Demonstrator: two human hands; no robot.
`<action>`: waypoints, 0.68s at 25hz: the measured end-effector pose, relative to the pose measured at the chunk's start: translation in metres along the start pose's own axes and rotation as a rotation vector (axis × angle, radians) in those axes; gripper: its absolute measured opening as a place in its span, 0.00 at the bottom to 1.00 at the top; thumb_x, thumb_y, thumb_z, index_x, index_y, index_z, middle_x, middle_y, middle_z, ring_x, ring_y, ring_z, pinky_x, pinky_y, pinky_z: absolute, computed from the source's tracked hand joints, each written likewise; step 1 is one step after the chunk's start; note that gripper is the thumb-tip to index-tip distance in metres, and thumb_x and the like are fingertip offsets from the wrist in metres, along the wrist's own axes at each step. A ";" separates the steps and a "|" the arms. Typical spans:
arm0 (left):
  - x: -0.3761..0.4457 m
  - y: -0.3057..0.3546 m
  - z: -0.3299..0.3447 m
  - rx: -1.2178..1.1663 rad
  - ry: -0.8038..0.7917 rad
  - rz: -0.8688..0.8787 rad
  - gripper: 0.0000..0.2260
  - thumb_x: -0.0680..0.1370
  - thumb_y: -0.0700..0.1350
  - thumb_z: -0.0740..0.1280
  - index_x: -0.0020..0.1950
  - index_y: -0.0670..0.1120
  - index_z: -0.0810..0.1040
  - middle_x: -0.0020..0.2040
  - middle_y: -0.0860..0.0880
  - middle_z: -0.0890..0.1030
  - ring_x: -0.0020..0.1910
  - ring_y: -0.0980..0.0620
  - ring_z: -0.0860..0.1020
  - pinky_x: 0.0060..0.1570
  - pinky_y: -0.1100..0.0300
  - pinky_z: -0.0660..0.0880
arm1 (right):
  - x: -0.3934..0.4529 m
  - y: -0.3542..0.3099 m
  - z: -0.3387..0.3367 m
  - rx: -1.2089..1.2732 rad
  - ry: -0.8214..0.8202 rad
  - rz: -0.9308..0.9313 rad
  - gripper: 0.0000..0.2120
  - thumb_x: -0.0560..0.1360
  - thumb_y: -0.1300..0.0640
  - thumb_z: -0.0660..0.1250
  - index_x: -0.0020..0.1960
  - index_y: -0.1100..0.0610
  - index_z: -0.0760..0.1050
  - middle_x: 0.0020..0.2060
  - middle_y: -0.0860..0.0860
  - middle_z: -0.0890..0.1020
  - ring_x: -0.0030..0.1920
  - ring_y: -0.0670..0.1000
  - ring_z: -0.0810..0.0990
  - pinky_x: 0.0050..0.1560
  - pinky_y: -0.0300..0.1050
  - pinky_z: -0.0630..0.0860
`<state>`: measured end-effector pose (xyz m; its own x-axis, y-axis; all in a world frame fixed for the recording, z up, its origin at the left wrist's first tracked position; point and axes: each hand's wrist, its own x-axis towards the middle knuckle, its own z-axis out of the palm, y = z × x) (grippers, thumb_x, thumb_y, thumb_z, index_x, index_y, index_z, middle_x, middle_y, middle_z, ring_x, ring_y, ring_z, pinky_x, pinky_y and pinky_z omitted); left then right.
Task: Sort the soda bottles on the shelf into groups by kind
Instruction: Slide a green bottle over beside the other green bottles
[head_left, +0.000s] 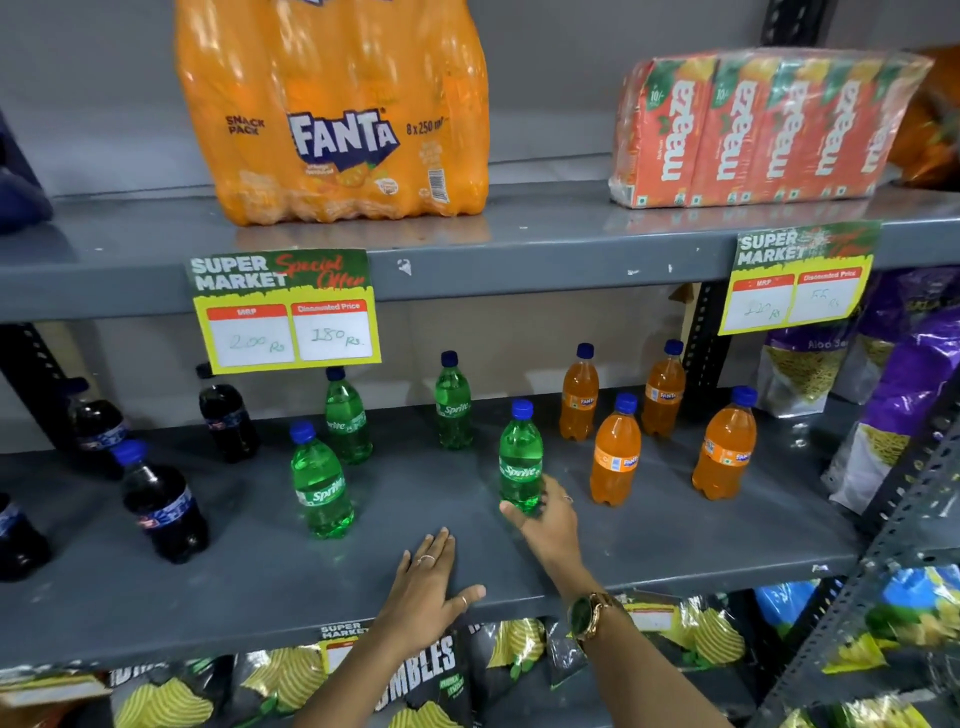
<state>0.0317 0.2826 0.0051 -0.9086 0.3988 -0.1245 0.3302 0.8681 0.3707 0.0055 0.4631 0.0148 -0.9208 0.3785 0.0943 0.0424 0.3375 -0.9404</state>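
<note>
On the grey middle shelf (649, 540) stand small soda bottles with blue caps. Several dark cola bottles (163, 506) are at the left. Several green Sprite bottles stand in the middle, one at front left (321, 483). Several orange Fanta bottles (615, 457) are at the right. My right hand (548, 517) wraps the base of the rightmost Sprite bottle (520, 452), which stands upright on the shelf. My left hand (423, 582) lies flat and open on the shelf's front edge, holding nothing.
The upper shelf (545, 244) carries a Fanta multipack (332, 114) and a Maaza carton pack (753, 130), with two price tags hanging from its edge. Purple snack bags (893, 395) stand at the right. Chip bags (415, 675) fill the shelf below.
</note>
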 end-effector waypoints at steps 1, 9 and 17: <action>0.001 0.001 0.000 -0.003 -0.006 0.001 0.35 0.78 0.60 0.57 0.76 0.43 0.45 0.78 0.45 0.45 0.77 0.48 0.44 0.74 0.51 0.42 | -0.001 0.001 0.000 -0.018 0.014 0.003 0.24 0.65 0.59 0.75 0.58 0.59 0.70 0.53 0.59 0.79 0.54 0.58 0.76 0.57 0.52 0.74; -0.004 -0.011 -0.011 0.012 -0.015 -0.118 0.43 0.75 0.64 0.60 0.75 0.39 0.43 0.78 0.42 0.43 0.77 0.44 0.43 0.75 0.50 0.43 | -0.012 -0.007 0.025 -0.072 -0.004 -0.044 0.23 0.64 0.59 0.75 0.57 0.60 0.72 0.51 0.59 0.80 0.53 0.59 0.76 0.55 0.50 0.74; -0.007 -0.028 -0.006 0.023 0.015 -0.106 0.52 0.64 0.76 0.47 0.76 0.40 0.42 0.78 0.44 0.42 0.77 0.47 0.41 0.74 0.50 0.39 | -0.011 -0.010 0.043 -0.161 0.010 -0.082 0.23 0.66 0.55 0.74 0.57 0.59 0.70 0.52 0.58 0.79 0.54 0.58 0.75 0.54 0.49 0.72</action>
<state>0.0273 0.2535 0.0015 -0.9424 0.2997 -0.1483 0.2374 0.9120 0.3346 -0.0014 0.4183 0.0086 -0.9198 0.3524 0.1726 0.0295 0.5007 -0.8651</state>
